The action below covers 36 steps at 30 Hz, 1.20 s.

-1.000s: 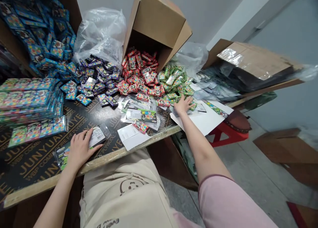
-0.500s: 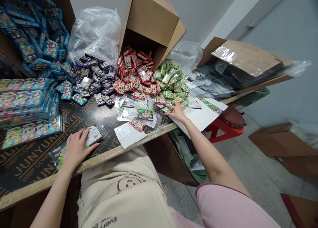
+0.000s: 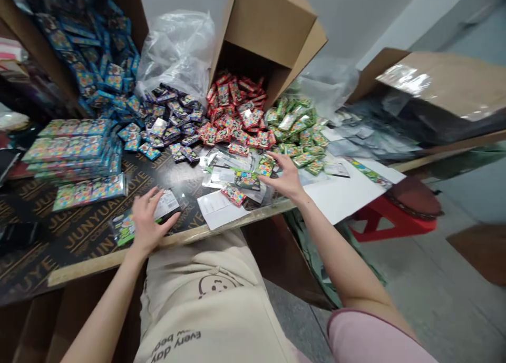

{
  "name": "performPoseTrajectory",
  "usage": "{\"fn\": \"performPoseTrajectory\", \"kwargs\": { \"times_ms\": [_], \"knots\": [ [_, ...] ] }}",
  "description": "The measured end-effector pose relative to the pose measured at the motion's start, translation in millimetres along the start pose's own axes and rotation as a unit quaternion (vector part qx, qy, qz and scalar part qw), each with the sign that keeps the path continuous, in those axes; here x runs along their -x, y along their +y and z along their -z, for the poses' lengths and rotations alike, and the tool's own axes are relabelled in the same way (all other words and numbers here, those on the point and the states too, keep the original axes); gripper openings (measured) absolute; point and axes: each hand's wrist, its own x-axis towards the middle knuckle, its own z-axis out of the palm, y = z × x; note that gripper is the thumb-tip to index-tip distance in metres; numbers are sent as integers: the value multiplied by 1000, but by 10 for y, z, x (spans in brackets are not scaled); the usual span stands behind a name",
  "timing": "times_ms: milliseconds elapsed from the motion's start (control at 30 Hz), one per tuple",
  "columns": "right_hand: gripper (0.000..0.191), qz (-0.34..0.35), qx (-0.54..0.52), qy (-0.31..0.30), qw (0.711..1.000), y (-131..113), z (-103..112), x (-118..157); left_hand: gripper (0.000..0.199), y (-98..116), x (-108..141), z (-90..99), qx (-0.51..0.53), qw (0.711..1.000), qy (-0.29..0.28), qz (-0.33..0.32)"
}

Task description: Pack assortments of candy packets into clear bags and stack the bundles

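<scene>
My left hand [image 3: 149, 221] has its fingers spread over a clear packet with a black and white label [image 3: 168, 204], near the table's front edge. Between thumb and fingers, my right hand [image 3: 288, 177] grips a small green packet [image 3: 265, 165]. Just below that packet lies a long green and black sleeve [image 3: 237, 177] on clear bags. A small red packet [image 3: 234, 194] rests partly on a white paper [image 3: 219, 209]. Loose green packets [image 3: 302, 126] are heaped beyond my right hand, beside red packets [image 3: 237, 110] and purple packets [image 3: 174, 115].
Stacked multi-packs [image 3: 75, 144] stand at the left, with blue packets [image 3: 106, 78] spilling from a carton behind. An open cardboard box [image 3: 269, 23] is behind the red heap. At right are a covered box [image 3: 446, 84] and a red stool [image 3: 395, 218].
The view has shifted left. My right hand has drawn a green packet away from the heap toward the long sleeve. My left hand remains over the labelled packet.
</scene>
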Motion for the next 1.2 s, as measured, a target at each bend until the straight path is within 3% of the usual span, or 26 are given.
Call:
{"fn": "performPoseTrajectory", "kwargs": {
  "times_ms": [67,133,200,267,300,367,433,467,533,567,633,767,933,1067,1200],
  "knots": [
    [76,120,-108,-49,986,-537,-139,56,52,316,18,-82,168,982,-27,84],
    [78,210,-180,-120,953,-1017,-291,138,50,561,50,-194,341,912,-137,181],
    [79,260,-231,-166,923,-1355,-439,219,43,675,82,-270,445,843,-171,248],
    [77,277,-267,-169,907,-1525,-566,269,41,646,91,-251,472,825,-169,263],
    [76,277,-279,-158,906,-1553,-620,276,42,583,81,-201,457,838,-164,251],
    [74,265,-290,-128,911,-1527,-717,247,42,380,29,-48,369,899,-144,190],
    [75,238,-290,-103,921,-1442,-824,174,49,112,-49,117,205,967,-109,109],
    [78,223,-284,-94,928,-1396,-890,129,66,-27,-87,179,106,987,-100,72],
    [81,201,-262,-84,940,-1322,-1046,36,99,-279,-146,241,-50,989,-136,33],
    [81,197,-247,-81,945,-1300,-1131,-7,105,-379,-161,241,-96,981,-165,22],
    [78,200,-216,-82,952,-1289,-1293,-74,102,-511,-164,207,-139,971,-194,4],
    [75,232,-188,-137,945,-1351,-1466,-112,103,-563,-101,160,-118,982,-149,-20],
    [76,281,-274,-242,887,-1436,-1378,-132,108,-475,-41,232,-47,986,-154,-31],
    [76,261,-329,-231,878,-1542,-1206,-310,105,-348,-131,309,1,995,-98,-24],
    [70,325,-274,-232,875,-1697,-967,-545,109,-268,-310,422,10,996,-73,-48]
  ]
}}
